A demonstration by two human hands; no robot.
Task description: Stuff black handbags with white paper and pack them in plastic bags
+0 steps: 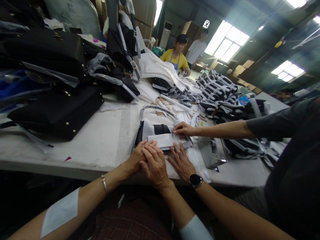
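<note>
Side by side at the table's front edge, my left hand point(134, 160) and my right hand point(157, 168) rest one over the other. My right fingers lie across the left ones and partly hide them. Neither hand shows anything held, and the visible fingers are stretched out. They touch the near left side of a black handbag point(161, 128) lying down, partly covered by a white sheet point(162, 140). A co-worker's watch hand point(183, 163) lies flat at the sheet's near edge, while the co-worker's other hand point(184, 128) pinches at the bag's right side.
Black handbags point(53, 111) are stacked at the left. White-wrapped black pieces point(217, 88) are heaped at the right rear, with paper scraps before them. The co-worker's dark-shirted body point(295, 173) stands close on my right. Across the table is a person in yellow point(175, 59).
</note>
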